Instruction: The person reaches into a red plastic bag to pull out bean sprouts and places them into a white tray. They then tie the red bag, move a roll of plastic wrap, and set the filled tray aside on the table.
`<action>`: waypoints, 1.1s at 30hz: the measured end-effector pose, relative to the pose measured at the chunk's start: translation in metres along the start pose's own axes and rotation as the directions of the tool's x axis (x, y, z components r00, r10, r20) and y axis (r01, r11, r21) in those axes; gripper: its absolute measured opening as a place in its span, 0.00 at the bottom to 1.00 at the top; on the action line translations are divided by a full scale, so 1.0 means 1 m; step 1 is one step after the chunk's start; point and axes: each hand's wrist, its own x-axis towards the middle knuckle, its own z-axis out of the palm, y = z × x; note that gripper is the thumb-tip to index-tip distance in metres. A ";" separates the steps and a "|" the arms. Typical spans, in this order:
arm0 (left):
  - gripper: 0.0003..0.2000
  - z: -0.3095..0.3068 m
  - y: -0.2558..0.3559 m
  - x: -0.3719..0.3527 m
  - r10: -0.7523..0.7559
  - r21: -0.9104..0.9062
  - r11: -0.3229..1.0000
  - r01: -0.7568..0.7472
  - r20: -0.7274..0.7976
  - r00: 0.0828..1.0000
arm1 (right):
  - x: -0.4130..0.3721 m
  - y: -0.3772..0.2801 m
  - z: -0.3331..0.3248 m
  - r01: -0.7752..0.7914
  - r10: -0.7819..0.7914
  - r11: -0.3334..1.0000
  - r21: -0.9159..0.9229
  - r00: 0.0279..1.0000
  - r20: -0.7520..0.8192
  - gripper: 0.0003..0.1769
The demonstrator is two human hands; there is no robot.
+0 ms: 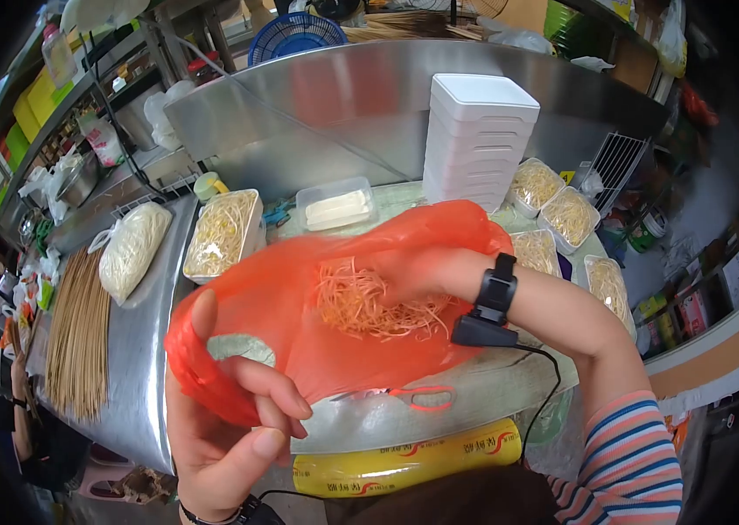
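Note:
A red plastic bag [269,289] lies spread across the table in front of me. My left hand [228,442] holds it by a handle looped around the curled fingers. Bean sprouts [348,302] sit inside, tinted red where the film covers them. My right hand [415,273] reaches into the bag at the sprouts; its fingers are blurred and partly hidden. Just below the bag lie red-handled scissors [426,398]. A yellow roll of cling film [409,459] lies along the near edge.
White trays [479,140] are stacked at the back. Sprout-filled trays stand at left [223,234] and right [569,217]. A clear container [336,206] holds something white. Further left are wooden skewers [79,341] and a full plastic bag [135,252]. Another person's arm [20,385] shows far left.

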 end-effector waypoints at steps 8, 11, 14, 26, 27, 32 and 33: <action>0.48 -0.007 -0.004 -0.042 -0.126 -0.001 0.992 0.127 -0.032 0.991 | -0.043 0.021 0.043 0.054 -0.092 0.975 -0.216 0.981 -0.169 0.26; 0.48 -0.006 -0.013 -0.043 -0.127 -0.020 0.992 0.125 -0.070 0.989 | -0.053 0.047 0.061 -0.040 0.038 0.996 -0.081 0.999 -0.027 0.32; 0.48 0.000 -0.013 -0.040 -0.087 0.003 0.996 0.087 -0.116 0.989 | -0.065 0.059 0.065 0.080 -0.088 0.991 -0.108 0.994 -0.069 0.39; 0.50 0.015 -0.025 -0.039 -0.013 0.103 0.994 0.024 -0.105 0.994 | -0.029 0.067 0.076 -0.356 0.321 0.918 0.176 0.926 0.200 0.38; 0.51 0.013 -0.026 -0.039 -0.017 0.104 0.994 0.032 -0.142 0.990 | -0.033 0.066 0.069 -0.421 0.360 0.883 0.206 0.891 0.275 0.35; 0.51 0.003 -0.011 -0.091 -0.253 0.043 0.966 0.256 -0.069 0.965 | -0.065 0.106 0.152 -0.060 0.191 0.945 0.320 0.898 -0.395 0.20; 0.50 -0.005 -0.010 -0.098 -0.227 0.109 0.972 0.210 0.175 0.958 | -0.069 0.097 0.153 -0.117 0.202 0.959 0.257 0.920 -0.337 0.20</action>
